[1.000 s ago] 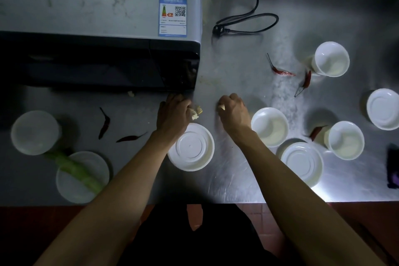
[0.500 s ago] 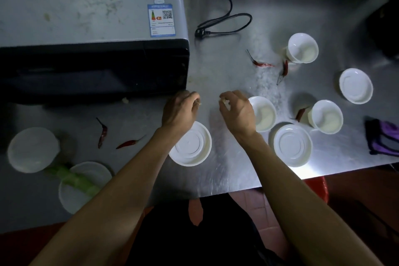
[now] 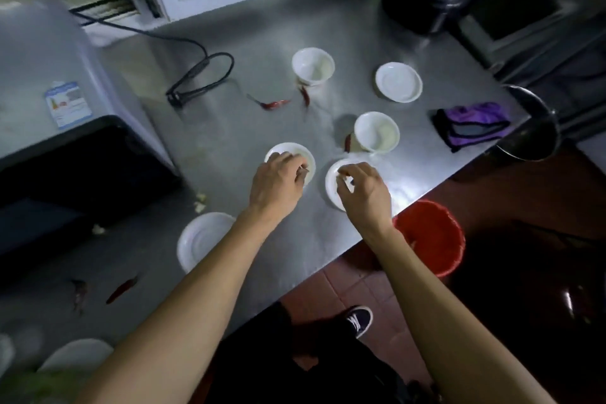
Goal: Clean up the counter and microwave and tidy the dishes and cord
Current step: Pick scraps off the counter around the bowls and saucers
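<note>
Both hands, the left hand (image 3: 277, 182) and right hand (image 3: 365, 192), are curled on small pale scraps that could be dropped beside the round red plastic bucket (image 3: 433, 234) below the steel bench's (image 3: 229, 141) front edge.

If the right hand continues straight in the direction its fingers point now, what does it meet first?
Probably the white bowl under the left hand; the right hand points left across a saucer. Depth is unclear.

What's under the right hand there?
A white saucer lies on the steel counter beneath the right hand, whose fingers pinch a small pale scrap. The hand covers most of the saucer, so its contents cannot be seen.
</note>
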Demonstrator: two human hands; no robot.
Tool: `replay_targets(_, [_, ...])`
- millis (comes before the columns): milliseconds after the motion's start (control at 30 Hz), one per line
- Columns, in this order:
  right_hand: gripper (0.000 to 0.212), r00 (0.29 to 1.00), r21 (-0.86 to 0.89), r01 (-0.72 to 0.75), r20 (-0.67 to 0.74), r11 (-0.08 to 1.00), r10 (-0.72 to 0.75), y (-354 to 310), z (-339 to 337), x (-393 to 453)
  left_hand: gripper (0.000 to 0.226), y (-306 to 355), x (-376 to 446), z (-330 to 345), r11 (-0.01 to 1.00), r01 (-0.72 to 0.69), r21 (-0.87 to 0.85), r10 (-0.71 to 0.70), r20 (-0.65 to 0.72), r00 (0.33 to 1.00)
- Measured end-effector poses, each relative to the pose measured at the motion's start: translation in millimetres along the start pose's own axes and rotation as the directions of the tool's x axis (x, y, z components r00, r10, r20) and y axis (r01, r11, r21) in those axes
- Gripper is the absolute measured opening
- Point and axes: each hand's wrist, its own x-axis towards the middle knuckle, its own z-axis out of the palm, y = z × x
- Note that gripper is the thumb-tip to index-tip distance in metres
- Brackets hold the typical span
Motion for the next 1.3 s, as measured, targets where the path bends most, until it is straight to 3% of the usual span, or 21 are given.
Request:
replay_targets(233, [0.015, 0.987, -0.001, -0.136, -0.091, 0.991, 0.136, 130.6, -75.2, -49.4, 0.009, 130.6, -3.9, 82.5, 0.987, -0.158, -0.003, 0.157, 0.131, 0.979])
replay_targets(633, [0.013, 0.924, -0.078, -0.358, -0.170, 0.930, 0.341, 303.0, -165.0, -144.6, 0.009, 301.6, -34.6, 206.3, 0.919, -0.394, 0.006, 0.364, 0.370, 0.855])
replay_targets(1000, [0.020, 0.850, -0.075, -0.521, -0.134, 0.850, 0.510, 360.9, -177.0, -186.8, 0.012, 355.6, -39.3, 267.0, 0.871, -0.491, -0.003, 0.420, 0.520, 0.743])
replay_targets(1300, [0.019, 0.816, -0.175, -0.572, -0.031, 0.801, 0.577, 398.9, -167.6, -140.8, 0.017, 352.1, 8.8, 323.2, 0.866, -0.501, -0.004, 0.382, 0.653, 0.655])
